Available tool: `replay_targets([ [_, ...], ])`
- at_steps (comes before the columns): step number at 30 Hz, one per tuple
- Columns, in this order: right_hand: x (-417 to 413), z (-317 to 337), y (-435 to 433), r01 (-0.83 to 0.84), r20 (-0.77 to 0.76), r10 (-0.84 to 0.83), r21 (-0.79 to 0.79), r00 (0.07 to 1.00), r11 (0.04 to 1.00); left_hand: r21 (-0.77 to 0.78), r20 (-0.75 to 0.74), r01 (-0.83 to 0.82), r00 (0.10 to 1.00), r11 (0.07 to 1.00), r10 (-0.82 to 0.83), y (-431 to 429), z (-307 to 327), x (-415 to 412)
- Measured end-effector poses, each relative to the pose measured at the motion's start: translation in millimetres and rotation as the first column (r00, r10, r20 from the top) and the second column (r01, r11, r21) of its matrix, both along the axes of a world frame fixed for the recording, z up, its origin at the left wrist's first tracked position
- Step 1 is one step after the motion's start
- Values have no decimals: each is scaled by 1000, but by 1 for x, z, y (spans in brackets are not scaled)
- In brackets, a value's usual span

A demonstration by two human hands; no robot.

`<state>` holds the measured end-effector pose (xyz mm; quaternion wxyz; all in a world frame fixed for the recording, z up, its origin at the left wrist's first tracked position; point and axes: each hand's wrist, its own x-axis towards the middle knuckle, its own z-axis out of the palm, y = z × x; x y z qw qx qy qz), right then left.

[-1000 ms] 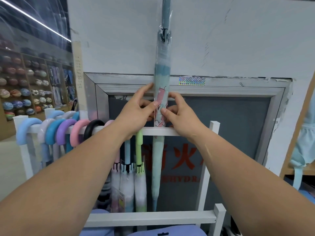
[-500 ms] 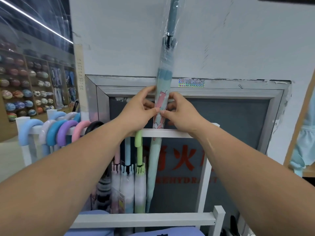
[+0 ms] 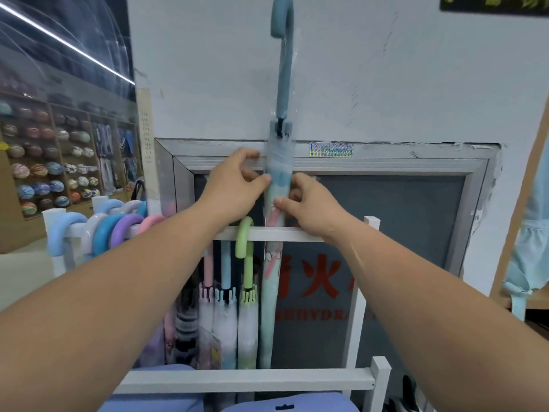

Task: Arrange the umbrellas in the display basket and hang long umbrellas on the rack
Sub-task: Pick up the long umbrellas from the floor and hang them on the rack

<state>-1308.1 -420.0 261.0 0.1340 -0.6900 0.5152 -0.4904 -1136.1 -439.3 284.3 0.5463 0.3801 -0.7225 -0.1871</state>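
Both hands are up in front of the person and hold one long teal umbrella (image 3: pixel 269 316) between them. The left hand (image 3: pixel 234 185) pinches its wrapped middle from one side. The right hand (image 3: pixel 309 209) pinches it from the other side, a little lower. The two hands are very close, with only the umbrella between them.

The umbrella stands straight up. Its curved handle (image 3: pixel 284 69) is high above the hands, up by the wall, and is not hooked on anything. Its tip goes far down below the hands, toward the low bar (image 3: pixel 246 380).

Just under the hands is the white top bar of the rack (image 3: pixel 300 234). A green umbrella (image 3: pixel 245 292) already hangs there by its hook, right below the left hand. More long umbrellas hang next to it. Out past the left arm, a row of colored hooks (image 3: pixel 104 233) sits on the bar too.

So I think much of the hanging is done. This teal one is not hung yet. It needs to come down until its hook catches the bar, in the gap beside the green one. I cannot see a display basket here, so I cannot tell how that part is going.
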Motion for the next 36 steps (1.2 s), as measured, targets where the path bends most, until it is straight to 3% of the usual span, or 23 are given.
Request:
replay_targets([
  [5, 2, -8, -1, -31, -137, 42, 77, 990, 997, -31, 19, 33, 999, 999, -32, 1, 11, 2],
  [10, -5, -2, -1, 36, -156, -30, 39, 987, 999, 70, -98, 154, 984, 986, -147, -2, 3, 0],
  [15, 0, 11, -3, 74, 57, -67, -129, 996, 989, 120, -14, 188, 982, 975, -188, 1, -9, 0],
  [21, -6, -5, -4, 47, -24, -48, -65, 999, 997, 191, 118, 133, 980, 973, -157, 2, -11, 4],
  [25, -7, -10, -5, 83, -171, -87, -30, 981, 996, 110, -41, 55, 998, 992, -51, 6, 8, 5],
  [29, -10, -9, -3, 105, -208, -102, 4, 973, 994, 64, -236, 144, 964, 988, -125, 19, 41, 9],
  [36, -12, -4, 7, 120, -302, -101, 45, 948, 992, 132, -43, 284, 959, 950, -281, 24, 63, 9],
])
